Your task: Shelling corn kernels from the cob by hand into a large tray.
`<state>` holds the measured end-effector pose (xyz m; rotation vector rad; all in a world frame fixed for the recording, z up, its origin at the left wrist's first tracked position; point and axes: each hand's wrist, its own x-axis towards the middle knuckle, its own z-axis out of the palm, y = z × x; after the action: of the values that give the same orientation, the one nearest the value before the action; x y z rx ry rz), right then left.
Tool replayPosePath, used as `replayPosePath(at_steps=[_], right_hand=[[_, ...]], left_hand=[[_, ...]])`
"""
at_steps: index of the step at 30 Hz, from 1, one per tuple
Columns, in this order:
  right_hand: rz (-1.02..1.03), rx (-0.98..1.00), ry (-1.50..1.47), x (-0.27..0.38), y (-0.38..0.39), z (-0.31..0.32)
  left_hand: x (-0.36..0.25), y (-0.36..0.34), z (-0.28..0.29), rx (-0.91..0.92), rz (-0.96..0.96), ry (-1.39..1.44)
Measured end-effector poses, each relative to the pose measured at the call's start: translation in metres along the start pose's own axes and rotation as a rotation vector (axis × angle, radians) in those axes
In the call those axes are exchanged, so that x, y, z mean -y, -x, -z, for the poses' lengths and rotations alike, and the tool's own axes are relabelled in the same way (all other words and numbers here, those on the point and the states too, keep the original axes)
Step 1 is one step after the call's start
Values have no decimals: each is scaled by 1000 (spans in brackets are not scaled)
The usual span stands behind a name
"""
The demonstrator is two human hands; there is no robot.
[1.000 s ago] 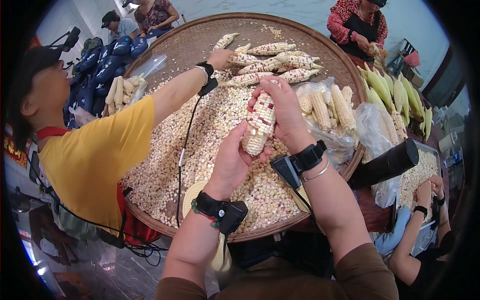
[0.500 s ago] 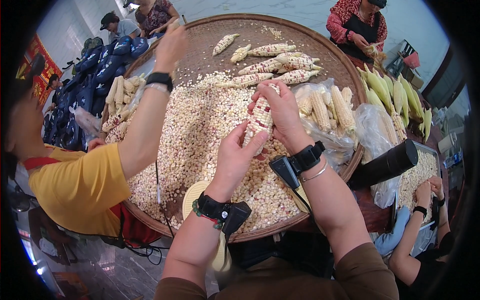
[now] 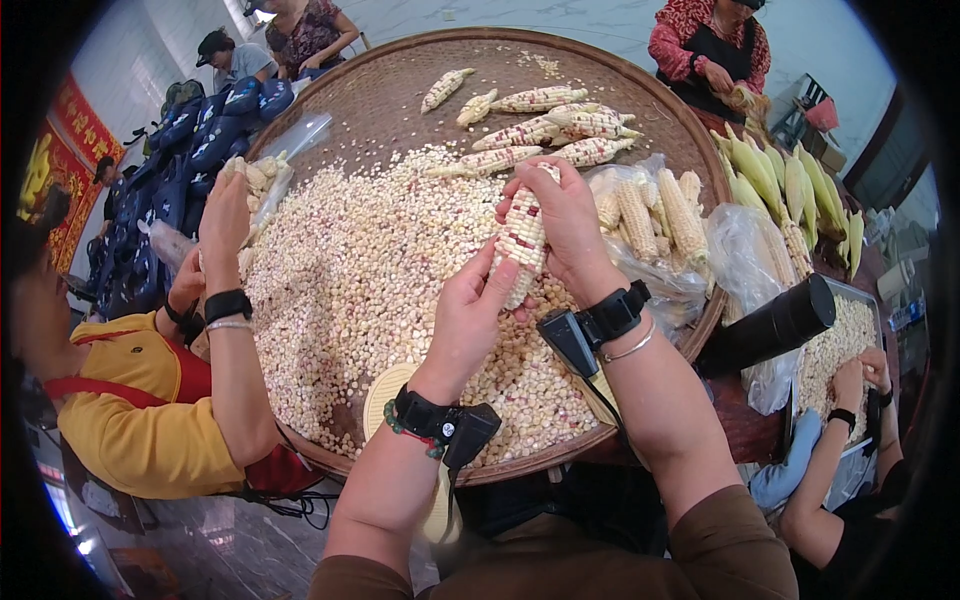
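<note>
While the right hand (image 3: pixel 560 215) grips, fingers curled, the top of a white-and-maroon corn cob (image 3: pixel 521 235) above the round brown woven tray (image 3: pixel 400 102), the left hand (image 3: pixel 470 308) pinches the cob's lower end; short, firm thumb pushes over that tray would probably work best.

one round woven tray (image 3: pixel 370 105); one metal tray (image 3: pixel 877 320). one speckled cob (image 3: pixel 522 232) in two hands, one left hand (image 3: pixel 468 308) and one right hand (image 3: pixel 562 215). near the round tray's far edge, one lone cob (image 3: pixel 446 90) and at least six piled cobs (image 3: pixel 590 123), overlapping. one black cylinder (image 3: pixel 770 328) by its near right edge. kernels (image 3: pixel 350 250): too many to count.
</note>
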<state>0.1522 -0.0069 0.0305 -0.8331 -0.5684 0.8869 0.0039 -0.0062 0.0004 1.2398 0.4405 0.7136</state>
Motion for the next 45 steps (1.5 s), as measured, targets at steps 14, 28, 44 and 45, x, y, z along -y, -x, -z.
replayPosePath(at_steps=[14, 28, 44, 45], right_hand=[[-3, 2, 27, -4, -1, 0], [-7, 6, 54, -1, 1, -1], [-16, -37, 10, 3, -1, 2], [-10, -25, 29, 1, 0, 0]], left_hand=[[-12, 0, -4, -132, 145, 346], [-6, 1, 2, -32, 137, 118], [-8, -2, 3, 86, 118, 358], [-9, -1, 1, 45, 141, 375]])
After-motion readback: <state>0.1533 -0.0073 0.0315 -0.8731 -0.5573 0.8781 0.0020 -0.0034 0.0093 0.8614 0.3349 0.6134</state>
